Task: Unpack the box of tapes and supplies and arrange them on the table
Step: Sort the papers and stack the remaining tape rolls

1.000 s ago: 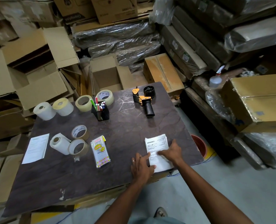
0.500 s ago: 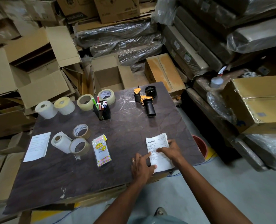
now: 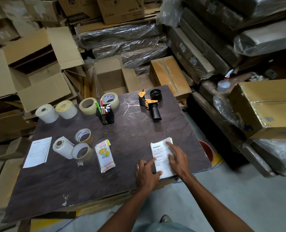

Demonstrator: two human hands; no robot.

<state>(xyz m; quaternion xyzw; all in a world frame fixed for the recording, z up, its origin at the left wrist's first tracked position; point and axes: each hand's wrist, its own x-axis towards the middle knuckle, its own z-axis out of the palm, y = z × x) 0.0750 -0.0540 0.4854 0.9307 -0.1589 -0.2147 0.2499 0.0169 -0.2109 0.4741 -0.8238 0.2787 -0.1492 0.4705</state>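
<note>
Both hands flat on a thin stack of white printed paper slips (image 3: 162, 156) near the front right edge of the dark marble-pattern tabletop (image 3: 130, 131). Left hand (image 3: 147, 174): fingers spread, index and thumb pressing the stack's left edge, ring on one finger. Right hand (image 3: 176, 158): palm down, fingers extended over the right side. Neither hand clenched or lifting, just pressing. Stack corners fanned slightly at the top, black print on the top sheet.

Left of that, a glossy clear plastic packet with yellow and pink print (image 3: 105, 156) lies flat. Next over: white paper roll on its side (image 3: 62, 147) touching a brown tape roll (image 3: 82, 151); a second brown tape roll (image 3: 84, 135) just behind. Single white printed sheet (image 3: 38, 152) flat at the left edge.

Mid-table: black mesh pen holder (image 3: 106, 115), upright, holding coloured markers. Right of it, black-and-orange handheld tape dispenser (image 3: 150, 103) lying on its side, handle toward the camera.

Far edge, in a row: white label roll (image 3: 46, 113), cream label roll (image 3: 66, 109), two clear tape rolls (image 3: 87, 106) (image 3: 110, 99), all cylindrical, matte paper vs shiny film.

Behind the table: open empty brown corrugated cardboard box (image 3: 112, 79), flaps up. Around it, stacked cartons and shrink-wrapped bundles.
</note>
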